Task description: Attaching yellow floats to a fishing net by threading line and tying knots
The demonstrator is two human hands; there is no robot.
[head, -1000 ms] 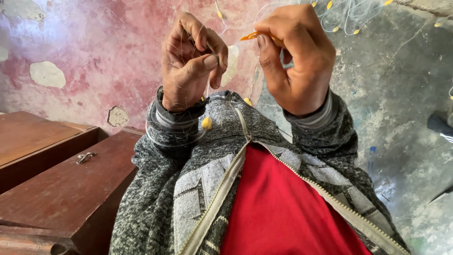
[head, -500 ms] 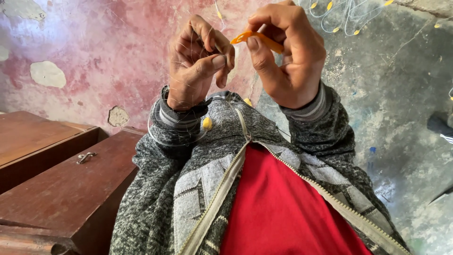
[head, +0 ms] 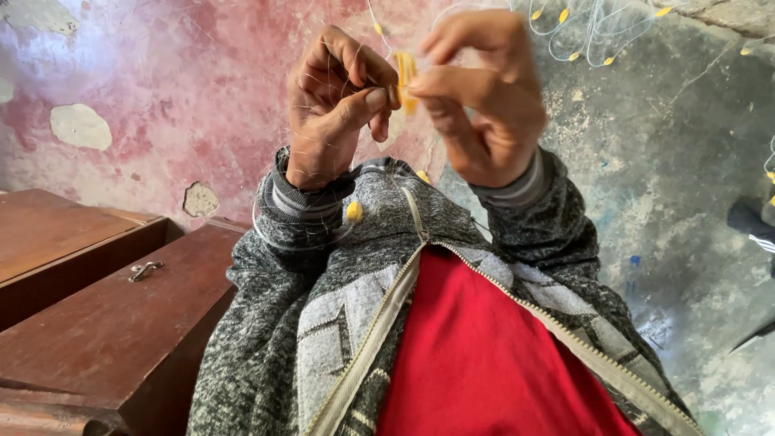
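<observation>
Left hand [head: 335, 113]: raised before the chest, thumb and forefinger pinched on fine translucent fishing-net line [head: 379, 32] just beside a yellow netting needle [head: 406, 81]; right hand [head: 484, 101]: opposite and nearly touching it, fingers closed on that needle, which stands upright between both hands. Net with small yellow floats [head: 597, 32]: hangs across the upper right, one float [head: 353, 211] lying on the grey knit jacket [head: 274, 323] at the left cuff. Surroundings: red shirt [head: 484, 355] under the open zip, brown wooden box [head: 105, 323] with metal latch at left, peeling pink wall [head: 161, 89] behind.
</observation>
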